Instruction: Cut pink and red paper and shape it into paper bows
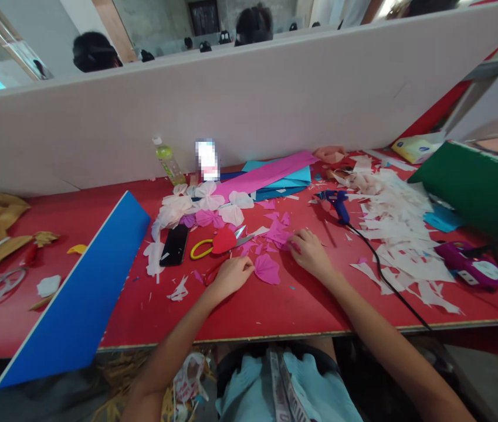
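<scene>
My left hand (234, 274) is closed, with its fingertips at the left edge of a rounded pink crepe paper petal (267, 270). My right hand (311, 252) has its fingers curled down on a heap of pink paper scraps (278, 230). Scissors with yellow handles (201, 249) lie beyond my left hand, partly covered by a red heart-shaped piece (224, 241). A second, red-handled pair (212, 273) is mostly hidden by my left hand. White paper petals (209, 196) and magenta ones (210, 218) are piled farther back.
A blue glue gun (340, 206) trails its black cord on the right, beside white paper strips (400, 225). A blue board (84, 299) stands left, a green board (473, 190) right. A black phone (174, 245), a bottle (169, 163) and folded pink paper (270, 173) lie farther back.
</scene>
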The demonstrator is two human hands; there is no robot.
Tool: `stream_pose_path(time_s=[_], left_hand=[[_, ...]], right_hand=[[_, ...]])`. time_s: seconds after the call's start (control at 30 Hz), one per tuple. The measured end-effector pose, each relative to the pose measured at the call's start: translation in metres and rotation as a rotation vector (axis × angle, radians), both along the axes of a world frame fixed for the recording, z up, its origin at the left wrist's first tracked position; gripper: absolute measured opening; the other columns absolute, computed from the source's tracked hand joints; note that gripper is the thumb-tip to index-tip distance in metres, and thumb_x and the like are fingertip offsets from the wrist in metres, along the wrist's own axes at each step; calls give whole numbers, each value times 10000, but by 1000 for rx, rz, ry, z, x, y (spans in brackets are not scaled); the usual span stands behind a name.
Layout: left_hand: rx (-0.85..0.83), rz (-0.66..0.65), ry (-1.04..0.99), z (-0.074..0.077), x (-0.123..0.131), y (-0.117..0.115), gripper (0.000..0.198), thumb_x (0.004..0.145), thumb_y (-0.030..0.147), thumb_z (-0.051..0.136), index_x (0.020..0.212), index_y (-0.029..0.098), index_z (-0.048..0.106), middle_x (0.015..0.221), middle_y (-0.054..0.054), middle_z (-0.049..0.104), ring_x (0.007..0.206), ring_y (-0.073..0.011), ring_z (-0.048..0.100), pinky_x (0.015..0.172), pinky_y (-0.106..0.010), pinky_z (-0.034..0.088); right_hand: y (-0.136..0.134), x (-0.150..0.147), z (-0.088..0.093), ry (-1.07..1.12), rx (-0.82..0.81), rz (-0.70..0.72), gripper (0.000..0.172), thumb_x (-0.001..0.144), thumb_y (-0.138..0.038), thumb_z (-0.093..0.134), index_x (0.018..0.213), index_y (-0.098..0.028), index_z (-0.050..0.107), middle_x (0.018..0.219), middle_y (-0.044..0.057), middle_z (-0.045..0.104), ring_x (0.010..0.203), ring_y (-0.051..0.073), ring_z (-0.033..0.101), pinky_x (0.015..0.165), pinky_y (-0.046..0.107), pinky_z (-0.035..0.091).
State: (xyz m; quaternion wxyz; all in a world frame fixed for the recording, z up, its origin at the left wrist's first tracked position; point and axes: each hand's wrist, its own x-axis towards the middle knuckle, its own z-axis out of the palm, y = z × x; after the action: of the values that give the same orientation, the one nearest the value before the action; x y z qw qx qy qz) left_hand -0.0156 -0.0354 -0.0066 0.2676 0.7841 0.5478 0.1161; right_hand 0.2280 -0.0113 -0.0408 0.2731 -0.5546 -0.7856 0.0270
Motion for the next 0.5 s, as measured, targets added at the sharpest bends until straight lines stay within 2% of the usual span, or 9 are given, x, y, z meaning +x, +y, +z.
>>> stream_pose_path(time_s=[0.1,0.2,0.37,0.5], left_hand=[[82,33,-43,-2,0,0,178,832,192,469,817,185,647,857,-39,692,781,-160,616,700,-245,419],[148,59,-78,-4,-1,1,163,832,180,466,811,186,627,856,-34,683,760,-147,602,686,-239,411],[170,39,-70,-5,-2,0,136,816,179,480,788,196,611,817,-14,668,721,-135,588,646,-232,394],[207,44,-64,-4,-1,-1,134,821,193,476,791,198,607,822,-12,660,723,-132,582,652,-232,391]], right_hand=[[-1,0,-2,-214,-49,-8,197,858,-270,483,929,-165,634,973,113,608,896,243,504,781,347,343],[-1,-1,-2,-286,-74,-31,207,860,-308,509,964,-171,623,1010,105,617,947,252,497,782,343,325],[0,0,-2,-320,-79,-20,188,887,-296,485,924,-182,629,991,92,628,924,241,507,763,342,309],[1,2,-2,-222,-33,-9,188,894,-298,482,910,-183,630,985,92,628,921,232,510,771,344,318]])
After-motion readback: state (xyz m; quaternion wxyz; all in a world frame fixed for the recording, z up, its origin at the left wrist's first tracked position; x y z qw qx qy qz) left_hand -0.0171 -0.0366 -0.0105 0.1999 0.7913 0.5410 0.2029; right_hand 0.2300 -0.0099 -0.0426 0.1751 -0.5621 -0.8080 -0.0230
